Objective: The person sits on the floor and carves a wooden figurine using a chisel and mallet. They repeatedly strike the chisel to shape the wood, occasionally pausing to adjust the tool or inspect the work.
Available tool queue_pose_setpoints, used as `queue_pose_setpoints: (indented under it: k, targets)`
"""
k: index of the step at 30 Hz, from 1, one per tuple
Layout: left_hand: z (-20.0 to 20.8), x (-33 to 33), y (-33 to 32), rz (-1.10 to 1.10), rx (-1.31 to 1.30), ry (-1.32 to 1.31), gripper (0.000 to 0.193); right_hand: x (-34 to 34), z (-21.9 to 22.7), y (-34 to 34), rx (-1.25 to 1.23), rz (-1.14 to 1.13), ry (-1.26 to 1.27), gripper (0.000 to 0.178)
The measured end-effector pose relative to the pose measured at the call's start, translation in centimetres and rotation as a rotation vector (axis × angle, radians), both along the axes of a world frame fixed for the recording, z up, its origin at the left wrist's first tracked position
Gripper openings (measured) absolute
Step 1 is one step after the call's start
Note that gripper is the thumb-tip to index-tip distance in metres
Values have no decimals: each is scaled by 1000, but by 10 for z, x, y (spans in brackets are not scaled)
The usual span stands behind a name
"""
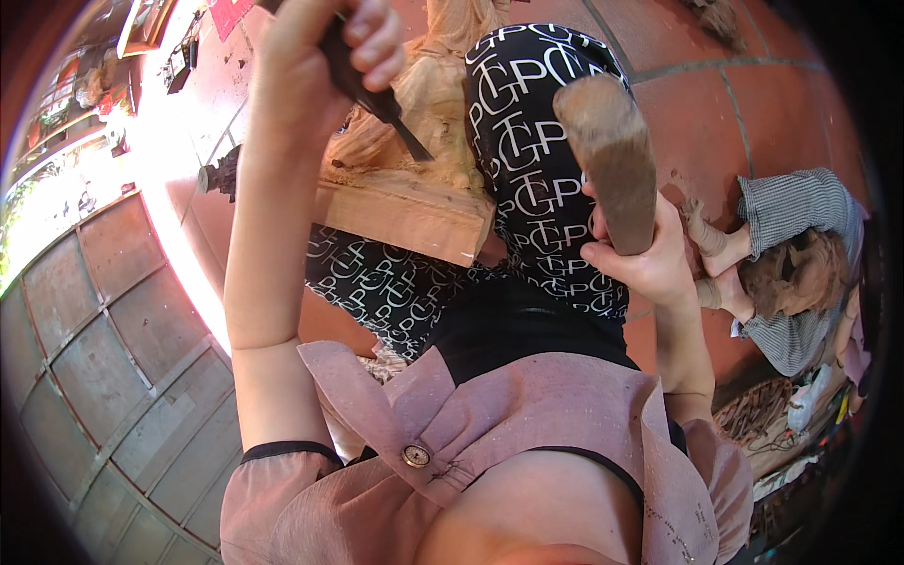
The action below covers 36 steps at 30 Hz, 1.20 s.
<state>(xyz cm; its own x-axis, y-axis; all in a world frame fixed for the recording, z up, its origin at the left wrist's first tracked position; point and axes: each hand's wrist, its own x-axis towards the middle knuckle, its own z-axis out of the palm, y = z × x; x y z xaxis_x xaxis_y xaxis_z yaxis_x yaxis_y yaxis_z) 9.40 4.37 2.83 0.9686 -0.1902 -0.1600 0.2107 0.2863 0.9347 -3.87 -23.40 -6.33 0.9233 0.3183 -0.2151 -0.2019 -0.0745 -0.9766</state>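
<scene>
My left hand [325, 71] is wrapped around the dark handle of a chisel [403, 137], its flat blade slanting down to the right. The blade tip is at the lower part of a pale wooden carving [391, 122], just above its squared base [405, 217]. Whether the tip touches the wood I cannot tell. Wood chips lie along the carved part by the base. The carving rests between my legs, against my patterned trousers [532, 141]. In my right hand [650, 264] is a worn wooden mallet [612, 155], held upright to the right of the carving, apart from the chisel.
Another person in striped trousers [791, 207] sits at the right, with a brown carved wooden piece [800, 273] by their legs. Red floor tiles [678, 104] surround us. Grey metal panels [132, 339] stand at the left, beside a bright opening. Wood pieces and clutter [763, 414] lie lower right.
</scene>
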Motion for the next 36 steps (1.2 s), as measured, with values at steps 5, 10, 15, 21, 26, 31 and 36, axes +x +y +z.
queue_pose_setpoints:
  k: [5,10,15,21,26,31,36]
  targets:
    - [-10,-14,-12,11,5,0,30,22,28,-3,270,13,264,66]
    - [-11,-15,-26,-139,102,-165,31,71,56,-26,467,0,109,46]
    - [-17,0,-38,-205,80,89,26,105,101,-8,25,16,-418,75]
    - [-17,-1,-37,-187,164,193,23,139,116,3,-701,427,-817,85]
    - [-20,0,-36,-221,122,191,22,160,111,-15,-445,175,-880,80]
    - [0,-6,-31,-256,45,253,24,132,106,-7,-583,433,-568,75]
    - [-5,18,26,-356,-260,71,27,120,76,-32,-436,228,-321,63]
